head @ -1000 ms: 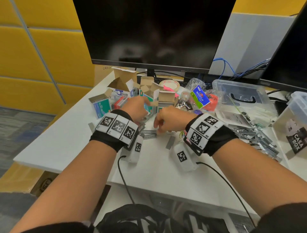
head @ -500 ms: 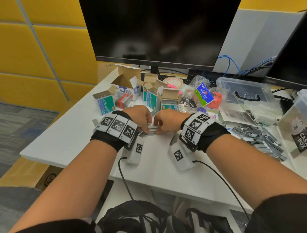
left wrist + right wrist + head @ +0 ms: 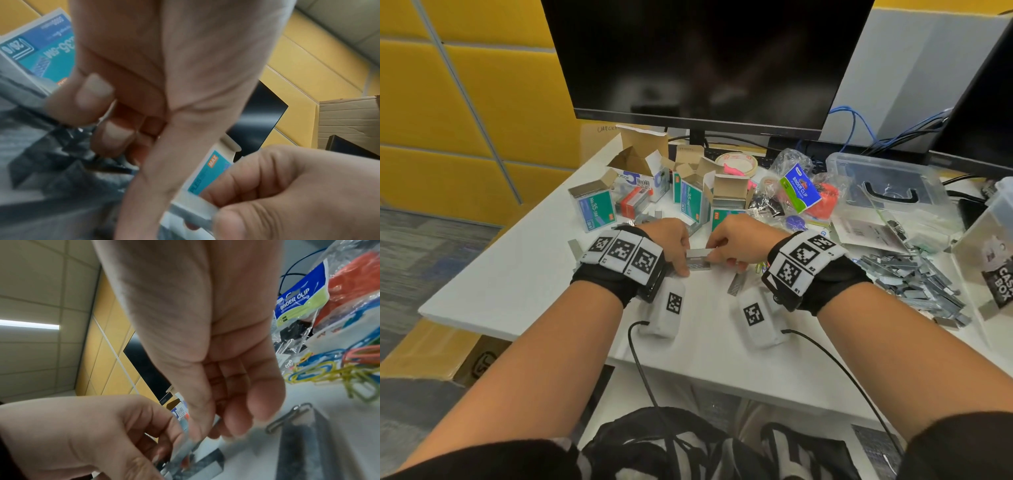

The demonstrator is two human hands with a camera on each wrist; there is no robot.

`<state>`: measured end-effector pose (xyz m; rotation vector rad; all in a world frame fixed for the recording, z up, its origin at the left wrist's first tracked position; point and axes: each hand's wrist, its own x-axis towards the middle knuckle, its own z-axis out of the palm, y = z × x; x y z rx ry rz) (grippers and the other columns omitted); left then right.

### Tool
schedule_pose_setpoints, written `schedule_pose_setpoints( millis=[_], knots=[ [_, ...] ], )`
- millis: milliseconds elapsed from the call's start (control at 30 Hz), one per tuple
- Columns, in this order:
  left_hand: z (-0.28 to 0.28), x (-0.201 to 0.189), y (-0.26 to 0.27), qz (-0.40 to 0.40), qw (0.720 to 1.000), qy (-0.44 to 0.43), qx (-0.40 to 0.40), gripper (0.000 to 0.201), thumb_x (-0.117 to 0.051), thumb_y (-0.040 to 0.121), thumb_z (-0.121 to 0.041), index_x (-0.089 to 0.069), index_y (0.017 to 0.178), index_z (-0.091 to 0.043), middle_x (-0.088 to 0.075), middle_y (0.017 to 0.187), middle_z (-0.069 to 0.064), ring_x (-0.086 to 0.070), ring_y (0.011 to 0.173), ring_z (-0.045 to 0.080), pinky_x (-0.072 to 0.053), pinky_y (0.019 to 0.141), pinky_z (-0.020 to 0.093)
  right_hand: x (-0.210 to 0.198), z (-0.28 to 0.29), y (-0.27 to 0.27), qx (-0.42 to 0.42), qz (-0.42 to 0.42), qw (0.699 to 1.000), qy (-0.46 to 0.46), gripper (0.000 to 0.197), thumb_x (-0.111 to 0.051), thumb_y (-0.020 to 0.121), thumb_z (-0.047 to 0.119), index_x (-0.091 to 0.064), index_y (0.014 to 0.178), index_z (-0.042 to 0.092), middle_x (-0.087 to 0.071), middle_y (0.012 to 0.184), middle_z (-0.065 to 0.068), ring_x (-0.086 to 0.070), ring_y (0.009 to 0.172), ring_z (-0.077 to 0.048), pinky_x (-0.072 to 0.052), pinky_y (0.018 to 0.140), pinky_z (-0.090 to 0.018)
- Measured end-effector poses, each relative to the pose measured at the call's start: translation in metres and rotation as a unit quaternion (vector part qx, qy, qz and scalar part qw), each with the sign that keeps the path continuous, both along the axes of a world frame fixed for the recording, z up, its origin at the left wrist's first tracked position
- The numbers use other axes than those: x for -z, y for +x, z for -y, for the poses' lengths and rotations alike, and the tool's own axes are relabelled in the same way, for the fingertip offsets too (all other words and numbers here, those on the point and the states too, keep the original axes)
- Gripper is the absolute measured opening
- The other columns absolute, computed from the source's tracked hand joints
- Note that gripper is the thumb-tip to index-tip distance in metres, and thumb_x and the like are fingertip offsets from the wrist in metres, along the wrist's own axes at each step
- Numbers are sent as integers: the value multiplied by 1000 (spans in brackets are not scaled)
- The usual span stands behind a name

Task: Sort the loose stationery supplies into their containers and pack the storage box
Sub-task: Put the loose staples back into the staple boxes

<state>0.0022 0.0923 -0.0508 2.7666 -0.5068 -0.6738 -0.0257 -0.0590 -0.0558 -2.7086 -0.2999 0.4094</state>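
Both hands meet at the middle of the white desk (image 3: pixel 524 274). My left hand (image 3: pixel 681 262) and right hand (image 3: pixel 719 257) pinch the two ends of a small silver stack of staple strips (image 3: pixel 698 258) just above the desk. In the right wrist view the right hand's fingertips (image 3: pixel 236 426) curl down on the staple strips (image 3: pixel 193 449), with the left hand (image 3: pixel 82 434) beside them. The left wrist view is blurred; a teal staple box (image 3: pixel 211 170) stands behind the curled left fingers (image 3: pixel 111 134). Open teal staple boxes (image 3: pixel 726 205) stand just beyond the hands.
A large loose pile of staple strips (image 3: pixel 914 277) lies at the right, beside a clear storage box (image 3: pixel 887 192) and a "CASA BOX" container (image 3: pixel 993 253). A binder clip bag (image 3: pixel 799 188), coloured paper clips (image 3: pixel 329 373), a tape roll (image 3: pixel 736 162) and a monitor (image 3: pixel 705 61) crowd the back.
My left hand came back from the staple boxes and joined the right hand. Both now pinch the stack of staple strips, raised slightly off the desk.
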Motion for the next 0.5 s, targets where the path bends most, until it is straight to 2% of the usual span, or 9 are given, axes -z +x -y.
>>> schedule_pose_setpoints(
  millis=[67, 133, 200, 267, 400, 467, 500],
  knots=[
    [1, 1, 1, 6, 1000, 4, 0, 26, -76, 76, -16, -65, 97, -8, -58, 79, 0, -53, 69, 14, -44, 64, 25, 1, 2, -1, -1, -24, 1000, 3, 17, -57, 92, 19, -68, 103, 12, -60, 62, 1, -53, 37, -3, -48, 50, -16],
    [2, 1, 1, 10, 1000, 1, 3, 25, -74, 78, -16, -67, 99, -6, -60, 80, 0, -52, 68, 13, -44, 62, 23, 0, 2, -2, -1, -37, 999, 2, 18, -56, 93, 19, -68, 105, 14, -60, 64, 1, -53, 37, -3, -46, 47, -15],
    [3, 0, -1, 21, 1000, 1, 12, 22, -71, 82, -17, -67, 100, -6, -58, 80, -1, -51, 69, 13, -40, 59, 20, 0, 3, -2, 4, -39, 999, 3, 19, -54, 94, 18, -68, 106, 12, -60, 65, -1, -55, 42, -7, -47, 46, -15],
    [4, 0, -1, 49, 999, -2, 22, 20, -68, 85, -19, -66, 102, -8, -56, 84, 0, -51, 79, 14, -39, 63, 21, -1, 6, -3, 12, -34, 999, 9, 20, -53, 94, 17, -67, 106, 9, -59, 65, -3, -55, 46, -12, -48, 48, -17],
    [7, -3, -1, 120, 991, -56, 17, 17, -62, 89, -17, -64, 104, -9, -54, 100, 6, -50, 91, 16, -37, 76, 24, -2, 14, -2, 52, -3, 996, 73, 22, -53, 94, 12, -64, 109, 1, -57, 70, -5, -56, 53, -11, -50, 44, -16],
    [8, -5, 0, 141, 985, -98, 13, 15, -61, 89, -14, -62, 104, -9, -60, 101, 7, -56, 94, 19, -41, 76, 21, -4, 17, -2, 60, 16, 994, 92, 22, -53, 94, 11, -64, 112, 1, -56, 71, -3, -56, 54, -10, -51, 45, -16],
    [8, -6, 0, 145, 981, -127, 7, 15, -63, 88, -12, -61, 102, -9, -62, 97, 6, -59, 92, 19, -43, 72, 19, -5, 19, -2, 60, 21, 993, 96, 23, -53, 94, 11, -64, 113, 2, -56, 71, -4, -57, 55, -10, -53, 47, -17]
  ],
)
